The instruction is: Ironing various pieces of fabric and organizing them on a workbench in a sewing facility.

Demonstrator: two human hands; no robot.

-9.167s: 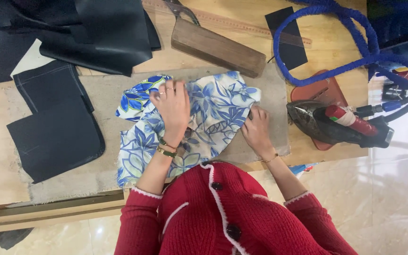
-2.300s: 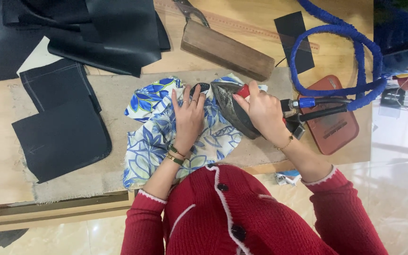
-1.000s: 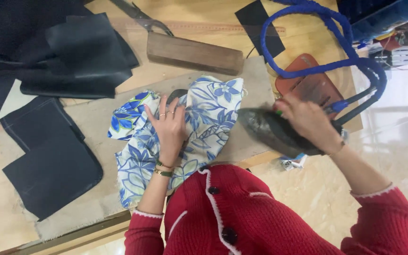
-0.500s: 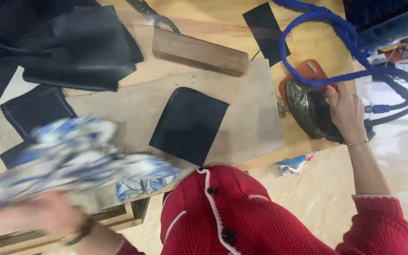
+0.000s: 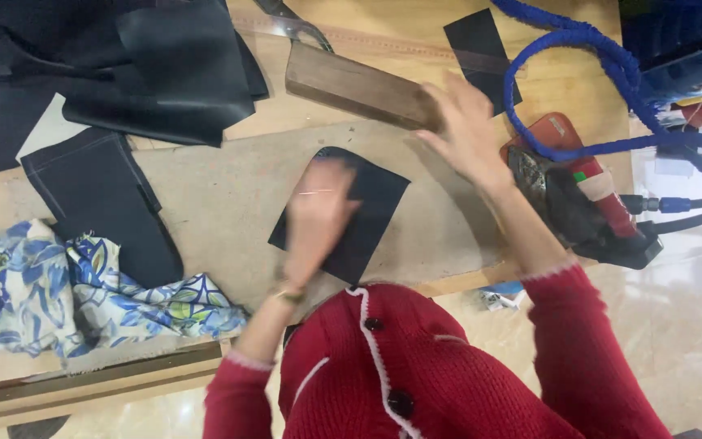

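Observation:
A small black fabric piece (image 5: 371, 215) lies flat on the grey pressing pad (image 5: 221, 211) in front of me. My left hand (image 5: 317, 215), blurred by motion, rests on its left part with fingers spread. Reaching toward the end of the brown wooden block (image 5: 351, 85), my right hand (image 5: 469, 130) has open fingers and holds nothing. The iron (image 5: 582, 203) sits on its red rest at the right, apart from both hands. The blue floral cloth (image 5: 83, 297) lies crumpled at the left edge of the table.
Black fabric pieces (image 5: 123, 65) are piled at the back left, another stitched black piece (image 5: 99, 191) lies left of centre. A blue hose (image 5: 603, 81) loops from the iron at the right. A small black square (image 5: 481, 45) lies at the back.
The iron was set on its rest and my right hand left it. My left hand swept the floral cloth off to the left, uncovering the black piece, and now lies on it.

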